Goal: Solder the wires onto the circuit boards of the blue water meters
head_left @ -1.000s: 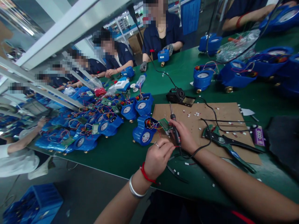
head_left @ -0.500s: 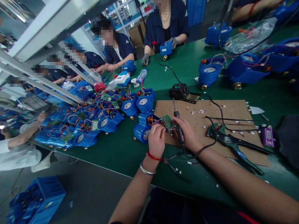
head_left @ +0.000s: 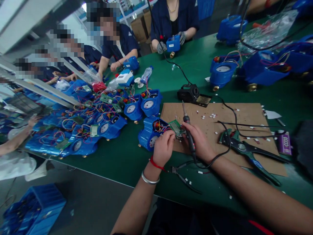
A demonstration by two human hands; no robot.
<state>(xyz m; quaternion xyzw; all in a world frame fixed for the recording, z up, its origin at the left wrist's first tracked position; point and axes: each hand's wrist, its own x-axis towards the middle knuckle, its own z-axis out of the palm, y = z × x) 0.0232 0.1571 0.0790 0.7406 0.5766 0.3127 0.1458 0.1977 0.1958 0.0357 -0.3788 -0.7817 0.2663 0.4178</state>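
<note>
My right hand (head_left: 199, 143) grips a black soldering iron (head_left: 187, 123) like a pen, its tip pointing up and away. My left hand (head_left: 163, 147) is closed, its fingertips pinching at the wires beside a small green circuit board (head_left: 175, 127). The board hangs by red wires from an open blue meter housing (head_left: 149, 133) lying at the left edge of a brown cardboard sheet (head_left: 227, 130). What exactly the left fingers pinch is too small to make out.
Green-handled pliers (head_left: 246, 151) and a purple device (head_left: 284, 143) lie on the cardboard's right. A black iron stand (head_left: 189, 93) sits behind it. Small cutters (head_left: 182, 174) lie near my wrists. Several blue meters (head_left: 97, 120) crowd the left; co-workers sit across the green table (head_left: 122, 160).
My left hand moved up from the table edge to the circuit board and closed beside it. The right hand kept hold of the soldering iron; the view shifted slightly.
</note>
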